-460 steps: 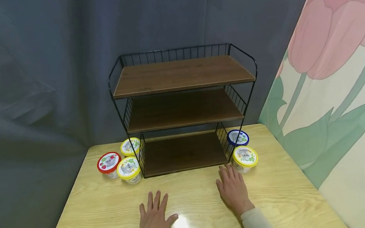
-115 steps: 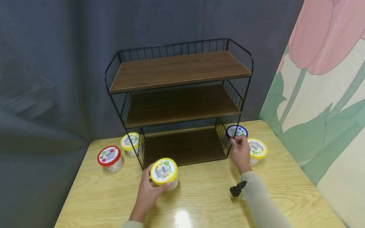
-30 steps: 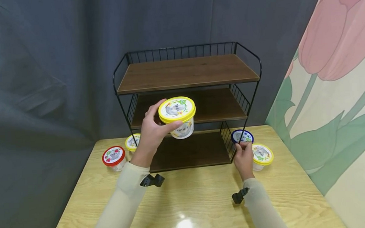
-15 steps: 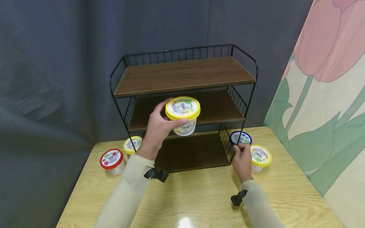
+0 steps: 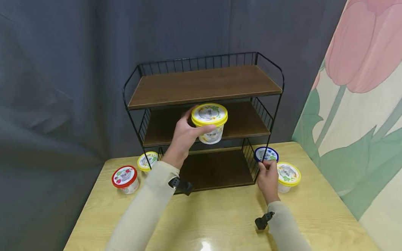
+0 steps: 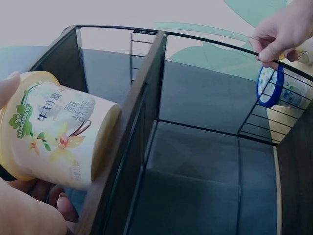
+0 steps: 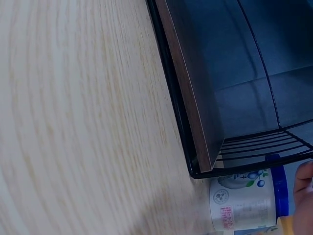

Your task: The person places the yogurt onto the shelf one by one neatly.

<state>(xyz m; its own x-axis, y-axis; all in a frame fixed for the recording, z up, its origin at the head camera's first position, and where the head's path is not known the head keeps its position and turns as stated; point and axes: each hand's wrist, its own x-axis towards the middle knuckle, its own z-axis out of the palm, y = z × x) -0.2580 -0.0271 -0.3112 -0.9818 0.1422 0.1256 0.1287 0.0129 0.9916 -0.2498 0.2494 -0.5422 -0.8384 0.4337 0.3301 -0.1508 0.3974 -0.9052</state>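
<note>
Left hand (image 5: pixel 183 137) grips yellow-lidded tub (image 5: pixel 210 121), thumb spread wide, now farther right; right hand (image 5: pixel 268 179) pinches rack's near right post (image 5: pixel 272 125).

Left hand (image 5: pixel 183 136) high, fingers (image 6: pixel 67 208) curled gripping; right hand (image 5: pixel 268 179) lower, pinching.

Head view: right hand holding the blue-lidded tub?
No, the right hand pinches the black-framed rack at its side, and the blue-lidded tub stands just beyond.
</note>
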